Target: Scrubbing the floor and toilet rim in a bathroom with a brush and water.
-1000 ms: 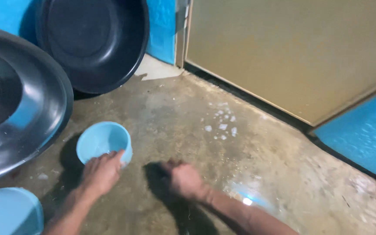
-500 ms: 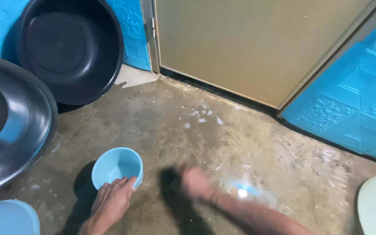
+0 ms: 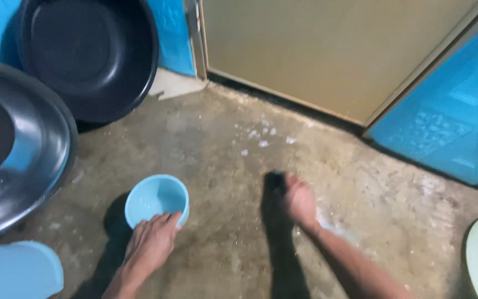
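Light-blue bowl (image 3: pixel 156 200) sits on the wet concrete floor (image 3: pixel 372 205), left hand (image 3: pixel 151 242) gripping its near rim, while the right hand (image 3: pixel 300 200), well apart rightward, clutches something dark and blurred.

Head camera looks steeply down (close) at floor (image 3: pixel 222 144).
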